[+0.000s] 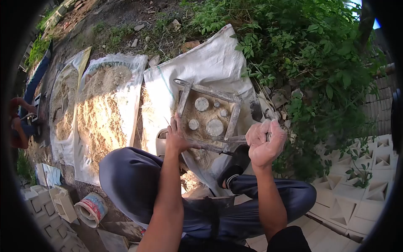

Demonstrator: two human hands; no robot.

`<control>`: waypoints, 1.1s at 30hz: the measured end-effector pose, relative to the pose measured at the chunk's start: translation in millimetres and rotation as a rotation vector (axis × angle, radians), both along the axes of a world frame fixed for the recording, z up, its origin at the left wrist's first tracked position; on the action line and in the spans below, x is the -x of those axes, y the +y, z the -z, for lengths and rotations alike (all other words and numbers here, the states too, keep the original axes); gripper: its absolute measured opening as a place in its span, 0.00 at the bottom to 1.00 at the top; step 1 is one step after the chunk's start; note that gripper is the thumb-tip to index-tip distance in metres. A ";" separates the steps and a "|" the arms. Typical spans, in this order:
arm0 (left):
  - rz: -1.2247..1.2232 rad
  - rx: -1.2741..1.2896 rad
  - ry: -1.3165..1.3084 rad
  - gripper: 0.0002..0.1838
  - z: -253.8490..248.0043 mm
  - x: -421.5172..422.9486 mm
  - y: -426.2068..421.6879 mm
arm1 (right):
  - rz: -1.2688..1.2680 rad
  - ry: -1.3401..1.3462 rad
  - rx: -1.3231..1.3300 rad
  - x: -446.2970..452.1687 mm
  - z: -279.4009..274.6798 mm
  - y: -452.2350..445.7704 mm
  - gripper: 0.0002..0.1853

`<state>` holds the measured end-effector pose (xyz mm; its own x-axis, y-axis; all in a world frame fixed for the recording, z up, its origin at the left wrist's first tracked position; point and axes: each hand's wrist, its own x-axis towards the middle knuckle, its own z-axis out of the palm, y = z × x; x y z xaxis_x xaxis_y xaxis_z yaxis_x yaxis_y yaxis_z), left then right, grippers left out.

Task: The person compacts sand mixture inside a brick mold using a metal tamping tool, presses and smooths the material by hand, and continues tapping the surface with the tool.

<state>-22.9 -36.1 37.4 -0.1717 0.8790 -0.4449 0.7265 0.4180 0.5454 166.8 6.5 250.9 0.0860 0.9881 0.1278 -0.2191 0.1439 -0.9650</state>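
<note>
A rectangular mold frame (234,119) of worn bars lies on a white woven sack (205,54). Inside it, sandy powder surrounds several round pale discs, the largest disc (214,127) near the front right. My left hand (178,136) rests at the frame's near left corner, fingers stretched along the side and thumb by the front bar. Raised beyond the near right corner, my right hand (266,143) is closed in a fist dusted with pale powder. A bit of something greyish shows between its fingers, too small to name.
Sacks spread with sandy powder (105,109) lie to the left. A bucket (91,210) stands at lower left. Patterned pale blocks (352,189) are stacked at right, below leafy plants (310,54). Another person's arm (21,126) shows at the far left. My shoe (239,157) is near the frame.
</note>
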 end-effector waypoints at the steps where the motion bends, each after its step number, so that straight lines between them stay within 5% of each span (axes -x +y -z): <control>1: 0.004 -0.114 -0.015 0.87 3.8 -2.1 -1.8 | 0.031 -0.020 -0.031 0.8 -6.8 -2.1 0.24; 7: 0.015 0.050 0.124 0.87 -7.4 -7.7 3.2 | -0.133 -0.240 -0.016 9.9 65.3 -10.9 0.24; 16: 0.025 0.051 0.092 0.88 -7.2 -4.7 3.2 | 0.014 -0.031 -0.025 9.0 8.4 -22.7 0.23; 19: 0.048 0.067 0.091 0.88 -8.6 -5.9 3.5 | -0.098 -0.118 -0.095 1.9 74.1 -26.9 0.22; 27: 0.020 0.091 0.116 0.88 -6.1 -8.7 4.3 | 0.028 -0.013 0.018 2.9 2.0 -13.0 0.23; 30: 0.027 0.092 0.142 0.88 -2.9 -8.6 4.2 | 0.006 -0.075 0.019 2.8 65.9 -18.2 0.23; 33: 0.014 0.092 0.167 0.87 -5.4 -8.2 6.3 | 0.037 -0.071 0.099 7.5 61.0 -7.8 0.25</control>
<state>-14.7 -29.9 42.8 -0.2377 0.8385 -0.4903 0.8100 0.4497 0.3764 159.3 -1.3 189.9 0.1167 0.9925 0.0367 -0.1459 0.0537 -0.9878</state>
